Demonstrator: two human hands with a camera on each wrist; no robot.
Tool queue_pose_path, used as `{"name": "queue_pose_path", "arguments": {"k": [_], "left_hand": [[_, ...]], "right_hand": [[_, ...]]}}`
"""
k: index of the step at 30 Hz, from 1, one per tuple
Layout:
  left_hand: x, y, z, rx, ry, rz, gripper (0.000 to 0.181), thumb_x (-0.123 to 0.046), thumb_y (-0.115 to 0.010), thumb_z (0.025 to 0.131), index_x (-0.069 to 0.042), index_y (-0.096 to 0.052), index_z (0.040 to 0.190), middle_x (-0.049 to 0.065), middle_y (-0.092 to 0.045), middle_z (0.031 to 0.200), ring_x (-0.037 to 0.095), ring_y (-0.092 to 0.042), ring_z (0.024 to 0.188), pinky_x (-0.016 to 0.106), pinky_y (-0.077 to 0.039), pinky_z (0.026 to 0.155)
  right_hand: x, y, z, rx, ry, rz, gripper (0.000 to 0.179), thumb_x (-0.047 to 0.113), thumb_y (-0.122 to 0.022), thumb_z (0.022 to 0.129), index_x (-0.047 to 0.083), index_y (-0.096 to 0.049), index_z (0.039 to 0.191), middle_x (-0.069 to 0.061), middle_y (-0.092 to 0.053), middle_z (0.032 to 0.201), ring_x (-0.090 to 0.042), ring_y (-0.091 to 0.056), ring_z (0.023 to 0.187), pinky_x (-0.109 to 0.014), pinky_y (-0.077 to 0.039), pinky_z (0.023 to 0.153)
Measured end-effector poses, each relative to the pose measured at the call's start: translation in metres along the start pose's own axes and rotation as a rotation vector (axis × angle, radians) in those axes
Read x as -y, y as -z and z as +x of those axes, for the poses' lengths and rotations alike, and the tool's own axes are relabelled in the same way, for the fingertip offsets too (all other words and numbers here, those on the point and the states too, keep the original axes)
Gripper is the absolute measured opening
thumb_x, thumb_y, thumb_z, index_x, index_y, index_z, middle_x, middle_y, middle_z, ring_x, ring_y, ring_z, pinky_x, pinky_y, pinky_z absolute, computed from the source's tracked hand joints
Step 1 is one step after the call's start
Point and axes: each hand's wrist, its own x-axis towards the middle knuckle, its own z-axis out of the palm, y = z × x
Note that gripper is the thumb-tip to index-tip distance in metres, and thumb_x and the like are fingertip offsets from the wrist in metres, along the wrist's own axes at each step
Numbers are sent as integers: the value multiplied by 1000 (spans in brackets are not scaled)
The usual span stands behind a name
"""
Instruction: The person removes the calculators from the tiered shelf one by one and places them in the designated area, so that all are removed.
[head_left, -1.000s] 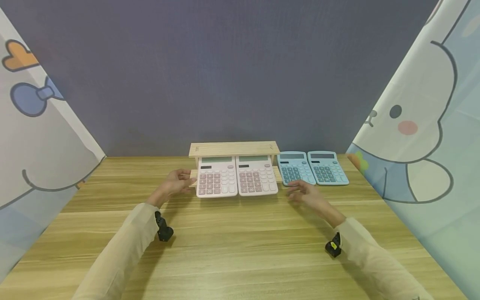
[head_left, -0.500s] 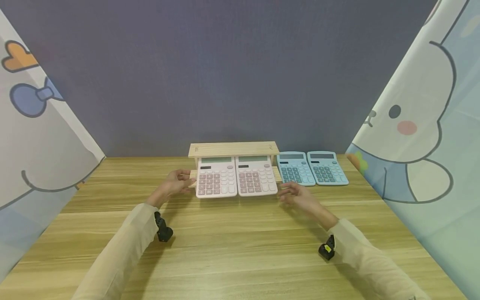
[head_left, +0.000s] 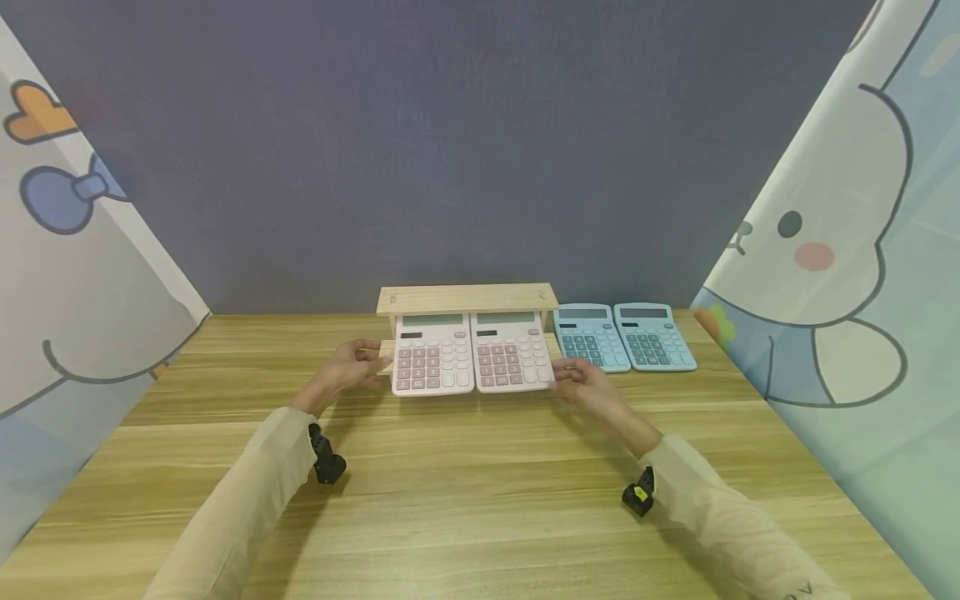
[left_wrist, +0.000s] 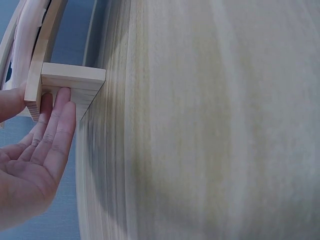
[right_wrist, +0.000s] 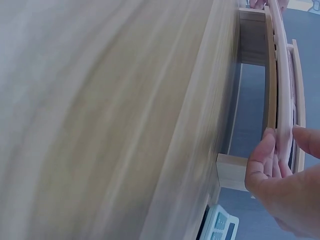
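Observation:
Two pink calculators, a left one [head_left: 433, 354] and a right one [head_left: 512, 354], lie side by side on a small two-level wooden rack [head_left: 468, 297], their lower ends jutting over its front. My left hand [head_left: 341, 373] grips the rack's left end. In the left wrist view, the thumb lies at the board's upper side and the fingers reach beneath, against a leg [left_wrist: 75, 75]. My right hand [head_left: 592, 390] is at the right pink calculator's lower right corner. The right wrist view shows the thumb over its face and the fingers [right_wrist: 262, 155] curled below, pinching its edge.
Two light blue calculators, one nearer [head_left: 590, 333] and one further right [head_left: 654, 337], lie on the table just right of the rack. The wood-grain table [head_left: 480, 492] runs back to a dark grey panel [head_left: 465, 150]. Cartoon-printed sheets [head_left: 840, 250] flank both sides.
My right hand has moved left from in front of the blue calculators to the right pink calculator's corner. The left hand, rack and calculators stay where they were.

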Motion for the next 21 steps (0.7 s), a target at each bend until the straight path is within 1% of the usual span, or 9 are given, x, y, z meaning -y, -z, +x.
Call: {"name": "queue_pose_path", "arguments": {"k": [7,10,14,17,21], "left_hand": [[0,0,0,8,-1,-3,58,-14,-50,94,8,-21,139,32,-29,137,43,-48,115,41,-49,94],[0,0,0,7,-4,-1,58,-14,-50,94,8,-21,139,32,-29,137,42,-49,115,41,-49,94],[0,0,0,7,-7,-6,58,-14,-50,94,8,-21,139,32,-29,137,42,-49,115,42,-49,94],[0,0,0,10,-9,-5,57,-13,-49,95,8,-20,139,33,-29,137,42,-48,115,43,-49,94],[0,-1,0,9,-10,-3,58,-13,-49,95,9,-20,139,33,-29,137,42,-49,114,43,-49,94]], "right_hand": [[0,-6,3,-36,-4,53,49,1,-58,84,-6,-38,128,-19,-53,113,-31,-58,99,-43,-52,87],[0,-8,4,-40,4,66,50,0,-57,84,-6,-36,129,-21,-52,115,-28,-59,97,-42,-51,90],[-1,-10,5,-33,7,100,51,-2,-55,85,-6,-33,130,-25,-49,120,-18,-59,93,-40,-51,92],[-2,-11,6,-38,1,133,51,-5,-54,85,-6,-32,131,-24,-48,120,-12,-59,89,-35,-52,90],[-2,-12,6,-40,5,172,51,-7,-52,85,-7,-31,131,-21,-50,116,-9,-59,87,-30,-54,86]]}}
